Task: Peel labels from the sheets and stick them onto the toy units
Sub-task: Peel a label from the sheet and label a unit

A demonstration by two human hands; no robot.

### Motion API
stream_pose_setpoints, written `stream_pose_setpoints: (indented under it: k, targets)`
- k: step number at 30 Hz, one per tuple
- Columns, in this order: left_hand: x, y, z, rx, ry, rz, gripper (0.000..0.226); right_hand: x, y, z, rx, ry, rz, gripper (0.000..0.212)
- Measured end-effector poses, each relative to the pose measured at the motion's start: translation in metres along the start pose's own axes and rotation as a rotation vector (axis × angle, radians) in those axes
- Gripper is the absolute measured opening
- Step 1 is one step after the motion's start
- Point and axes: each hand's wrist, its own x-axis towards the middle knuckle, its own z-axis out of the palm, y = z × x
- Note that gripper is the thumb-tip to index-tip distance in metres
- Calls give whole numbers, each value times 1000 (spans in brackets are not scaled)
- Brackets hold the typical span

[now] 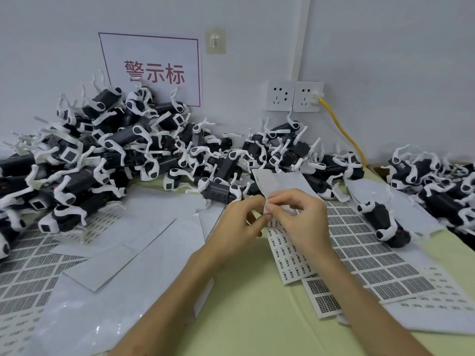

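Centrally, the left hand [240, 218] and the right hand [299, 217] meet above the table [257, 317], each pinching the label strip [266, 182] between thumb and forefinger at almost the same spot on its edge, the other fingers curled loosely behind. The strip's bare upper part stands up and folds back over the hands, while its printed lower part trails down onto the table beneath the right wrist. Whether a label is already lifted between the fingertips cannot be told; that spot is too small and covered by the thumbs. The print on the strip is blurred beyond reading. Toy units [102, 152], black bodies with white legs, lie heaped against the wall on the left, their pile cut off by the picture's edge; a second heap [437, 181] runs out of view on the right, and a single toy [383, 219] lies on its side on the grey-printed sheets [372, 253]. Behind the left heap a sign [154, 70] is partly hidden, and a yellow cable [341, 129] drops from the sockets [295, 96] and disappears behind the toys.
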Motion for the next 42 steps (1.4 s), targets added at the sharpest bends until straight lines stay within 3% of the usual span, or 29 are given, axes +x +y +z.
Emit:
stream_pose_setpoints:
  k: [7,11,15,21,32,37,42]
  targets:
    - [-1,5,-2,-1,24,-93,5,-1,-1,1,17,-41,11,15]
    - [-2,4,-6,45,86,-183,16,0,-2,-2,136,-74,83,20]
    - [-2,8,-10,109,257,-228,43,4,-1,-4,220,-73,133,23]
    - [1,20,-17,-112,152,-158,9,5,0,-2,249,-86,100,22]
    - [1,19,-17,-199,209,-202,9,1,-4,1,89,-77,73,34]
    - [1,21,-16,-187,218,-191,12,1,-5,0,54,-19,54,12]
    - [1,22,-16,-163,212,-176,14,0,-5,0,25,7,31,9]
